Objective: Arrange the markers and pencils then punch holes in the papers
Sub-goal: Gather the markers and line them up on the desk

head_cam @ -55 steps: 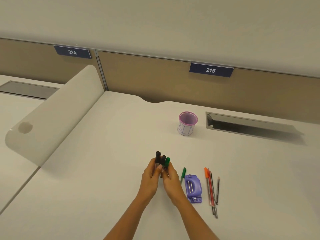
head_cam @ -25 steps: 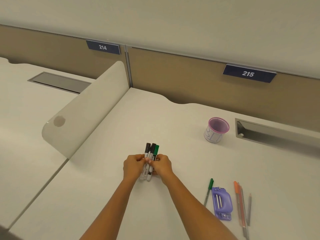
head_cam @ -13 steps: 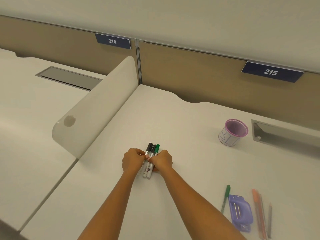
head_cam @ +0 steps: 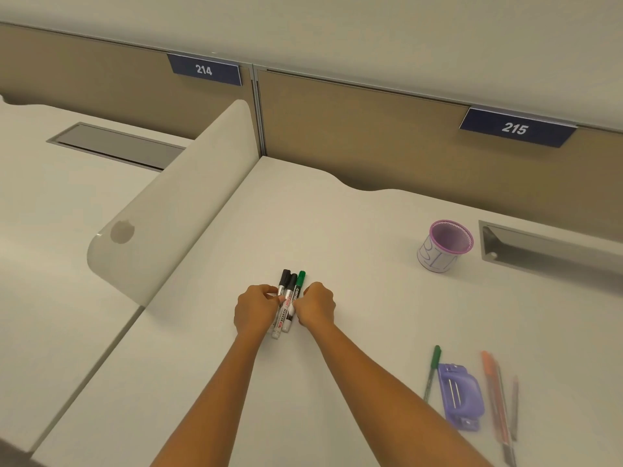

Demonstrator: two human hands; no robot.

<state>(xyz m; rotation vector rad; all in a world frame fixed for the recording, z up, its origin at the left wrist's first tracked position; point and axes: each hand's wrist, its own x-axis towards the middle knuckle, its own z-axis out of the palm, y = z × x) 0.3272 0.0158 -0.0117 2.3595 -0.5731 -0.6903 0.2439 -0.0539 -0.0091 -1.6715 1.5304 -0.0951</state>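
Three markers [head_cam: 287, 299], two with black caps and one with a green cap, lie side by side on the white desk [head_cam: 337, 230], caps pointing away from me. My left hand [head_cam: 254, 310] pinches them from the left and my right hand [head_cam: 317, 306] from the right, fingers curled. At the lower right lie a green pen [head_cam: 432, 372], a purple hole punch [head_cam: 460, 399], and orange and grey pencils [head_cam: 499, 399]. No papers are in view.
A purple-rimmed mesh cup [head_cam: 445, 246] stands at the right, beside a cable slot [head_cam: 549, 247]. A rounded divider panel [head_cam: 175, 203] rises at the left. The brown partition wall [head_cam: 371, 136] with plates 214 and 215 closes the back.
The markers went from held upright above the desk, near the hole punch, to lying flat on the desk further left. Both hands stayed on them.
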